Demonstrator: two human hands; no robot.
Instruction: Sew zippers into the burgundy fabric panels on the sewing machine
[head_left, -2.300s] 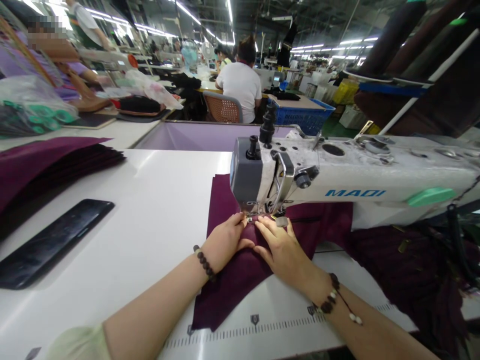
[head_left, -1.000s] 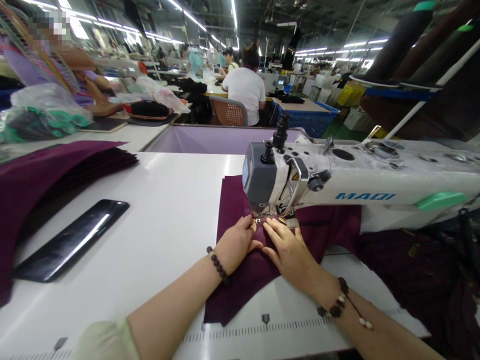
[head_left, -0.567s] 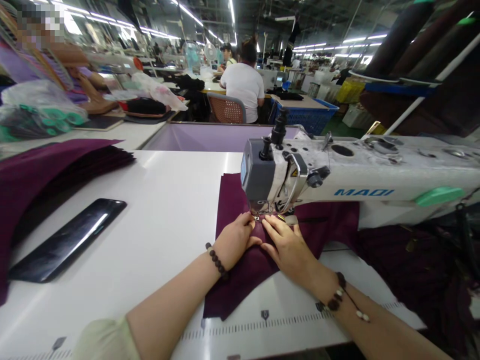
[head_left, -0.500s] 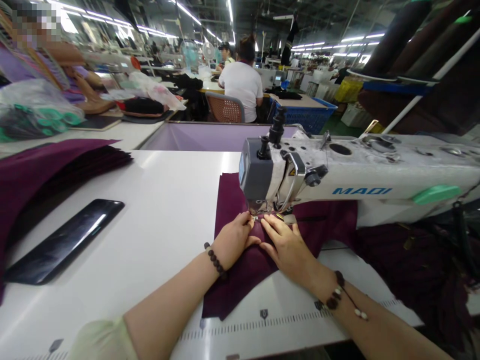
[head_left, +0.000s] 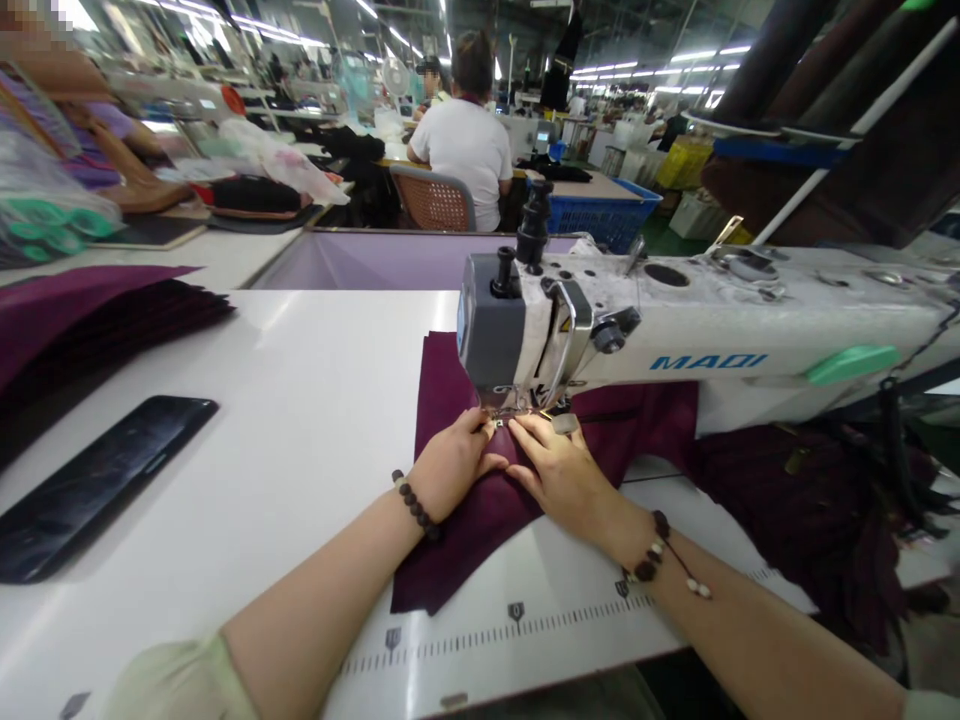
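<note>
A dark purple fabric piece [head_left: 439, 385] lies on the white table beneath the needle end of a sewing machine [head_left: 495, 330]. My left hand [head_left: 450, 462] rests on the fabric just left of the presser foot, its fingertips close to the needle area and its thumb apart. My right hand [head_left: 566, 475] lies on the same fabric to the right, fingers stretched forward and pressing it down. Between the fingertips shows a small pale, shiny piece [head_left: 499, 423], too small to name. The needle itself is hidden.
A black phone [head_left: 105, 480] lies on the table at left, near a stack of purple fabric pieces [head_left: 97, 320]. More dark purple pieces [head_left: 795, 520] are heaped at right. A ruler scale [head_left: 480, 640] runs along the front edge. A person in white [head_left: 465, 150] sits ahead.
The whole view has shifted slightly, so the table and machine appear farther left and higher. Both hands stay at nearly the same place on the fabric by the presser foot.
</note>
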